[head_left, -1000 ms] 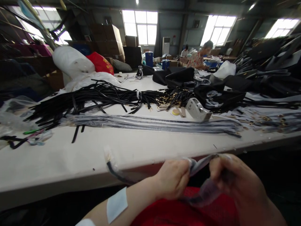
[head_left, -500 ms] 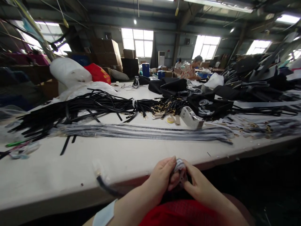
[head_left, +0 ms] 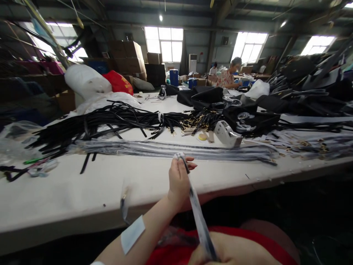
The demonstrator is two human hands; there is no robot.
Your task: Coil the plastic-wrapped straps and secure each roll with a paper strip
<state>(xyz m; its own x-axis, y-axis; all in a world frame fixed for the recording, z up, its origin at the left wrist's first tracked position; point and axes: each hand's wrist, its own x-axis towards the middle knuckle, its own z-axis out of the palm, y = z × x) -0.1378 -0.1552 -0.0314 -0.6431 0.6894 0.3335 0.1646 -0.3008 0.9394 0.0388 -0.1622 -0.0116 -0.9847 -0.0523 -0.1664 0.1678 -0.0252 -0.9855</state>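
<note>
My left hand (head_left: 178,180), raised over the table's front edge, pinches the upper end of a black strap in a clear plastic sleeve (head_left: 197,209). The strap runs taut down toward my lap. There my right hand (head_left: 211,248) is closed around its lower part, with its fingers partly cut off by the bottom edge. To the left, another sleeved strap end (head_left: 124,204) with a small gold-coloured fitting hangs over the table edge. Behind my hands lies a row of sleeved straps (head_left: 171,149).
A large bundle of bare black straps (head_left: 110,119) with gold clasps lies farther back. Beside it stand a tape dispenser (head_left: 227,134) and a yellow tape roll (head_left: 202,137). Black bags (head_left: 202,96) sit behind; more sleeved straps (head_left: 317,145) lie right. A person (head_left: 230,75) works in the distance.
My hands were together at the table edge around a bunched plastic-covered piece. Now the left has moved up and forward, the right down toward my lap, with the strap stretched between them.
</note>
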